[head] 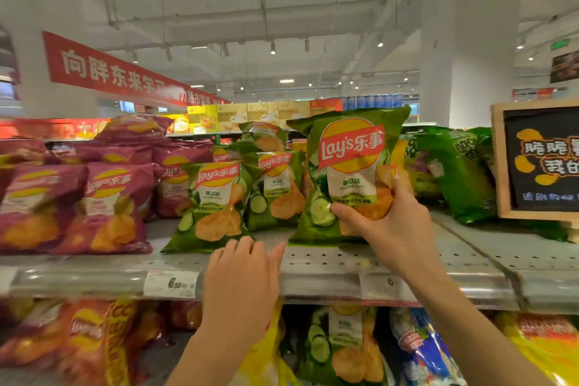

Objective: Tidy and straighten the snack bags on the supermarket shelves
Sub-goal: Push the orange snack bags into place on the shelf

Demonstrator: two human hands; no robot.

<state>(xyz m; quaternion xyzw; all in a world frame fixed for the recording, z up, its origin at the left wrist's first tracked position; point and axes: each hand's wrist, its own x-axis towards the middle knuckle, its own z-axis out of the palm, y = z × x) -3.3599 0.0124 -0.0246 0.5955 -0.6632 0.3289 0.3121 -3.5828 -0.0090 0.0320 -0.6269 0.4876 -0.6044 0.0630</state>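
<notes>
— Where is the green bag (347, 172) held?

— Right of frame centre, upright, its bottom edge on the shelf (313, 260). Its lower right part is gripped by the right hand (388, 226), thumb across the front.

— And the left hand (241, 285)?

— Nothing is held; its relaxed fingers are spread over the shelf edge, below a second green bag (213, 207) left of centre. Purple bags (109, 207) are stacked at left.

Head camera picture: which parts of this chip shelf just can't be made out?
- Price tag on the shelf edge: blurred, only a "6" reads.
- Chalkboard sign: cut off by the right edge.
- Green chip bag: its lower right is covered by the right hand gripping it.
- Lower-shelf bags: partly hidden behind the left hand and forearm.
- Purple bags: blurred print.
</notes>
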